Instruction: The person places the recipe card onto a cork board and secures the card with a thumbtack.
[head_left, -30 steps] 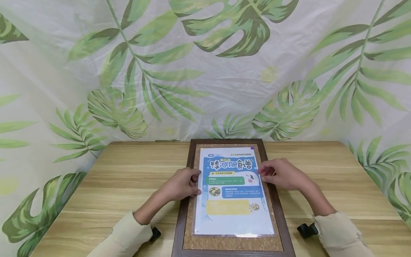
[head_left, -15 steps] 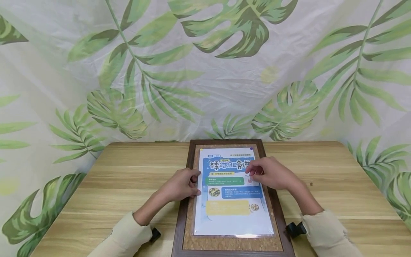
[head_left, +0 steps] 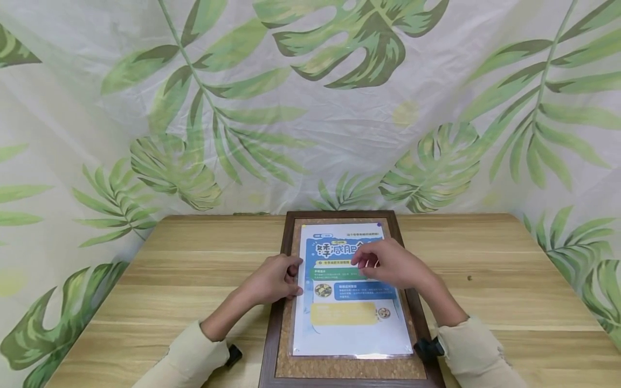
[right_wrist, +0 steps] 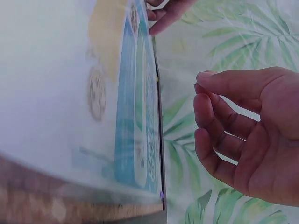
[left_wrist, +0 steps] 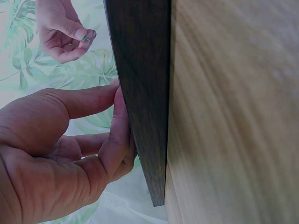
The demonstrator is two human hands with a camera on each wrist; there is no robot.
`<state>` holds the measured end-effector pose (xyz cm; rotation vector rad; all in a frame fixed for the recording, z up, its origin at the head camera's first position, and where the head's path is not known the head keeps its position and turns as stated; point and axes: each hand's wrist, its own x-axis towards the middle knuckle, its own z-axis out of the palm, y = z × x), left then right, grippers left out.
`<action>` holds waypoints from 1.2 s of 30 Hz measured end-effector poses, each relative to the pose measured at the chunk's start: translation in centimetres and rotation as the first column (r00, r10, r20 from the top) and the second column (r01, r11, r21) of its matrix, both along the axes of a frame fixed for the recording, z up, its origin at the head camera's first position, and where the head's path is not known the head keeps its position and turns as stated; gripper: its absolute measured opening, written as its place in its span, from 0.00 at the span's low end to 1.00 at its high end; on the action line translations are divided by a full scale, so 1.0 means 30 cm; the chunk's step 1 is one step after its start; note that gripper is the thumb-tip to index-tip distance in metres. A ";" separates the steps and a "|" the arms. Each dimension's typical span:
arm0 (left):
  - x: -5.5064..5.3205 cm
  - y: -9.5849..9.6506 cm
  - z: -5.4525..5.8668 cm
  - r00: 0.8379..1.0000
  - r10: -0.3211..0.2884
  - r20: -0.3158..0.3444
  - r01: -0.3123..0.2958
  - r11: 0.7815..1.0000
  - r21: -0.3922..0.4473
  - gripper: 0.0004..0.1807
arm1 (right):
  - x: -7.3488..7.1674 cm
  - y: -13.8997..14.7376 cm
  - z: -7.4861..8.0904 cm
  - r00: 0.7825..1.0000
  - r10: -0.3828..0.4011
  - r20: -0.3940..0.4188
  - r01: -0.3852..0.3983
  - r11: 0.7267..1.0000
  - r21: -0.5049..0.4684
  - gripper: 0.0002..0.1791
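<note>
A printed sheet in a clear sleeve (head_left: 349,339) lies on a cork board (head_left: 349,369) with a dark wooden frame (head_left: 270,339). A yellow push pin (head_left: 304,226) sits at its top left corner, a purple push pin (head_left: 379,224) at the top right. My left hand (head_left: 274,279) rests at the sheet's left edge, index finger and thumb apart, touching it. Over the sheet's upper middle, my right hand (head_left: 395,264) pinches a small green push pin (left_wrist: 85,37) between thumb and index finger, its point showing in the left wrist view.
The board stands on a wood-grain table (head_left: 208,237), its far edge close to the leaf-print cloth (head_left: 242,151) behind. A small dark speck (head_left: 469,278) marks the tabletop to the right. Black straps show at both sleeves.
My right hand has moved left from the sheet's right edge to over its upper middle. The left hand has stayed at the left edge, and the board has not moved.
</note>
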<state>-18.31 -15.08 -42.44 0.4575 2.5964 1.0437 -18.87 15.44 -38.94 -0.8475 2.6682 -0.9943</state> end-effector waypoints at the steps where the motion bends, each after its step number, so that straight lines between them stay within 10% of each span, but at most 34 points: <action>1: 0.000 0.000 0.001 1.000 0.000 0.000 0.000 1.000 0.000 0.37 | 0.001 -0.006 0.000 1.000 0.002 0.004 -0.002 1.000 -0.002 0.08; 36: -0.011 -0.006 -0.001 0.999 -0.023 -0.036 0.022 0.999 -0.029 0.34 | 0.130 -0.285 -0.071 0.975 0.162 0.154 -0.149 0.984 -0.095 0.08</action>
